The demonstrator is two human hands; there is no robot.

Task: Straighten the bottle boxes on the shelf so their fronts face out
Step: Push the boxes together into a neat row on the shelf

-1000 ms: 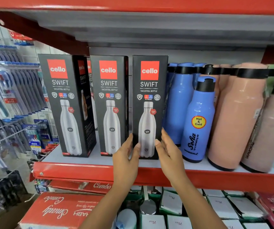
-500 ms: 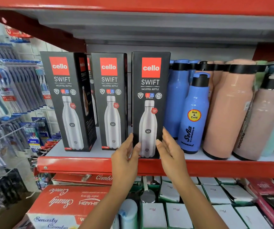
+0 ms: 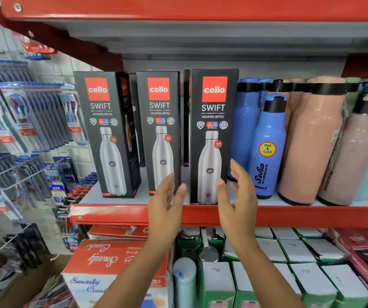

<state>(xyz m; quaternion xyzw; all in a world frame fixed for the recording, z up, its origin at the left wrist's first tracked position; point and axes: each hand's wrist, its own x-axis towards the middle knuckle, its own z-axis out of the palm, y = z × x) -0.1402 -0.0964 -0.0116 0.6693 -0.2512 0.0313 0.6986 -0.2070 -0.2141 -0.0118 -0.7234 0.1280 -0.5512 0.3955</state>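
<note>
Three black boxes stand up in a row on the red shelf [image 3: 116, 215]. The right box [image 3: 213, 134] faces front, next to a blue bottle [image 3: 267, 147]. The left hand [image 3: 167, 203] and right hand [image 3: 238, 196] are on either side of it (fingers spread, holding nothing).

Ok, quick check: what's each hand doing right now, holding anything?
Left hand: open, holding nothing, just left of the right-most box.
Right hand: open, fingers spread, holding nothing, just right of that box.
</note>
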